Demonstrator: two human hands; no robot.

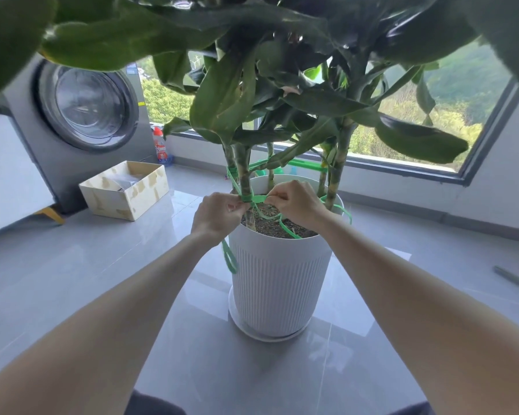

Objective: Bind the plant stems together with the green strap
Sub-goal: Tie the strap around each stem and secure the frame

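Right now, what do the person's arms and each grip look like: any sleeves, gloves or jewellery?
The left forearm and right forearm are bare to the frame's edge; no sleeve shows. The left grip and right grip wear no gloves. No ring, watch or bracelet is visible.

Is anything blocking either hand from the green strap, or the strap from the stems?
Nothing visible. The left hand and right hand both pinch the green strap, already wrapped round a stem above the white pot. The leaves hang higher up.
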